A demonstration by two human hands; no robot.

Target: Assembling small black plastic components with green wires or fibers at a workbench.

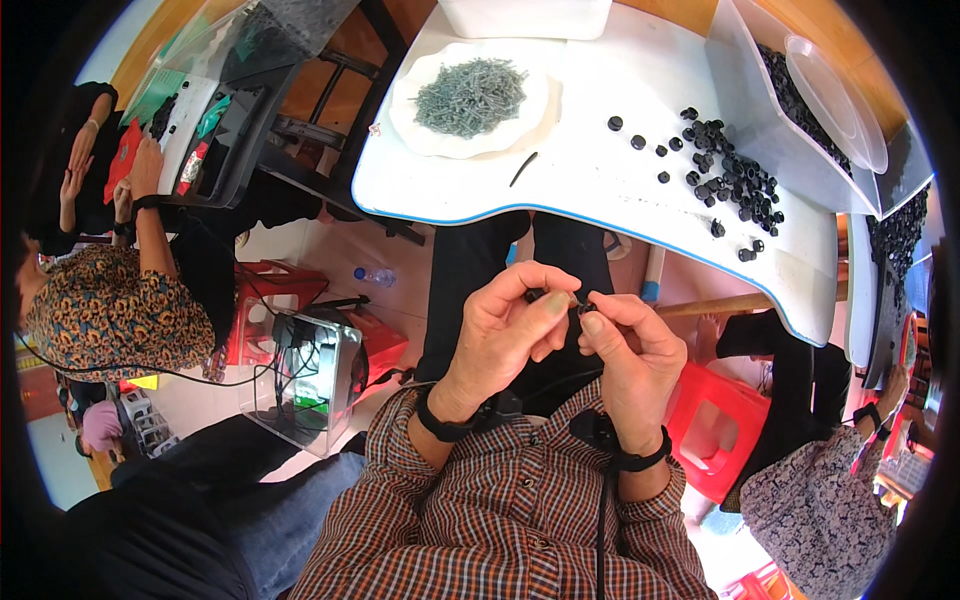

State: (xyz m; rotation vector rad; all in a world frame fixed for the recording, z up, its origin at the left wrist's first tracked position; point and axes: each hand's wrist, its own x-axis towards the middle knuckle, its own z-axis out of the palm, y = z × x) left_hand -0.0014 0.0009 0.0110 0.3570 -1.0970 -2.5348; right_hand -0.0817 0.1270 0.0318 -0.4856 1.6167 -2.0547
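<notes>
My left hand (512, 328) and my right hand (640, 345) meet in front of my chest, just short of the table's near edge. Pinched in the right fingertips is a small black round part (585, 309), like a cap or knob. The left thumb and forefinger close on a small dark piece (535, 296), mostly covered by the fingers, so its kind is unclear. On the table, many similar black knob-like parts (735, 180) lie in a loose heap at the right. A white scalloped plate (412, 128) holds a pile of thin grey screw-like pieces (470, 97).
The white table (590, 185) has a curved blue edge. On it lie a thin black strip (523, 169), a white container (525, 18) and a clear bin (800, 150) of black parts. People (120, 310) sit at both sides; red stools (712, 430) stand near me.
</notes>
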